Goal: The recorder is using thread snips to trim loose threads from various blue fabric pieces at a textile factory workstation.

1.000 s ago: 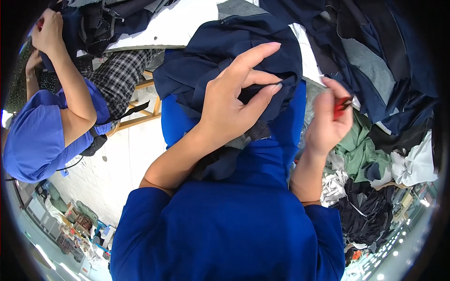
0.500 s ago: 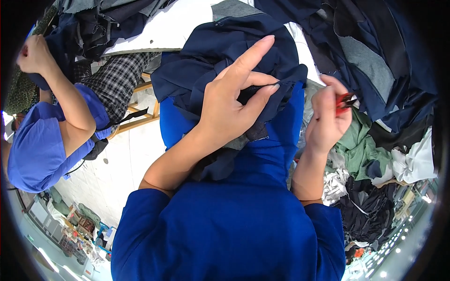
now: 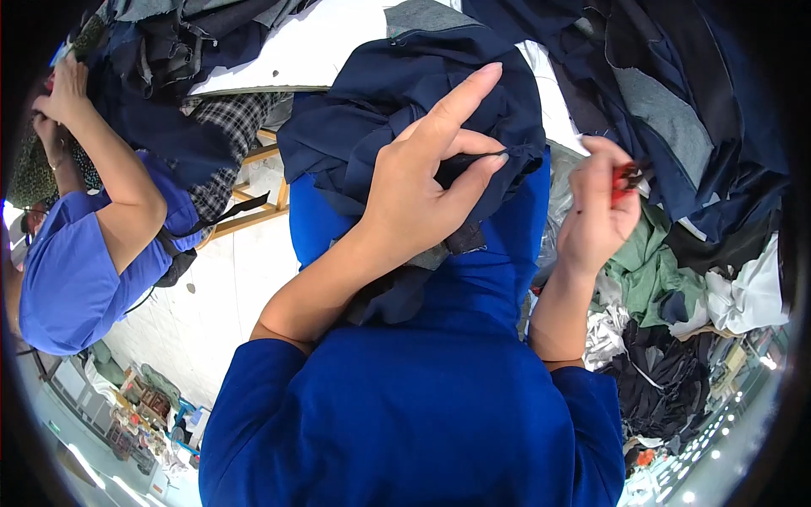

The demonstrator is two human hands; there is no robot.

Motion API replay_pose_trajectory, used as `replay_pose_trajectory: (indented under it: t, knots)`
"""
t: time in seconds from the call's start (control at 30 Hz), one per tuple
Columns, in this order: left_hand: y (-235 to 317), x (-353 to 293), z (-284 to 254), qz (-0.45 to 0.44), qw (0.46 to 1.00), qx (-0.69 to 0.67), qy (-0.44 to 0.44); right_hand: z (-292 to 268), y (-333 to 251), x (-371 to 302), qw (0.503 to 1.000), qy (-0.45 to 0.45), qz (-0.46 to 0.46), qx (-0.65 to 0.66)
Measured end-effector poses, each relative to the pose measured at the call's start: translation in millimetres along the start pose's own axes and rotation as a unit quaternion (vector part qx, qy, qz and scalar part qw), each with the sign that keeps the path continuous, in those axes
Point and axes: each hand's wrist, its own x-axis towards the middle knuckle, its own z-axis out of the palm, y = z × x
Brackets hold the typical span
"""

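Observation:
A bunched navy garment lies over my lap and reaches up against the white table edge. My left hand pinches a bit of its edge between thumb and a finger, while the index finger stretches out past it. To the right, apart from the garment, my right hand is closed around small red-handled snips. Their dark tips stick out beyond the fingers and look blurred. A small dark scrap hangs below my left wrist.
Dark cloth pieces heap on the white table at the right, with more at the back left. Green cloth, white cloth and dark scraps pile beside my right arm. At left a co-worker in a blue shirt handles dark cloth.
My right hand has shifted slightly right with the snips. My left hand keeps its pinch, barely moved. The co-worker's hands have risen, and dark cloth now covers more of the checked fabric.

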Motion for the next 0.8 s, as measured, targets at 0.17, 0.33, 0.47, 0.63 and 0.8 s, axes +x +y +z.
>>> replay_pose_trajectory:
  t: [0.17,0.33,0.47,0.63,0.8]
  knots:
    - [4,3,-4,0.005,0.998,0.048,-0.034,14,-1,-9,0.977,-0.134,-0.021,-0.165]
    - [3,4,-2,0.059,0.997,0.04,-0.035,21,8,-9,0.998,0.062,0.019,-0.004]
    - [1,2,-4,0.012,1.0,0.027,-0.002,3,3,0,0.996,0.041,0.025,0.079]
    - [0,5,-6,0.024,0.999,0.029,0.002,2,-6,-15,0.993,-0.078,0.034,0.082]
    - [-1,4,-5,0.027,1.0,0.008,0.014,4,-19,-27,0.982,-0.153,0.089,-0.062]
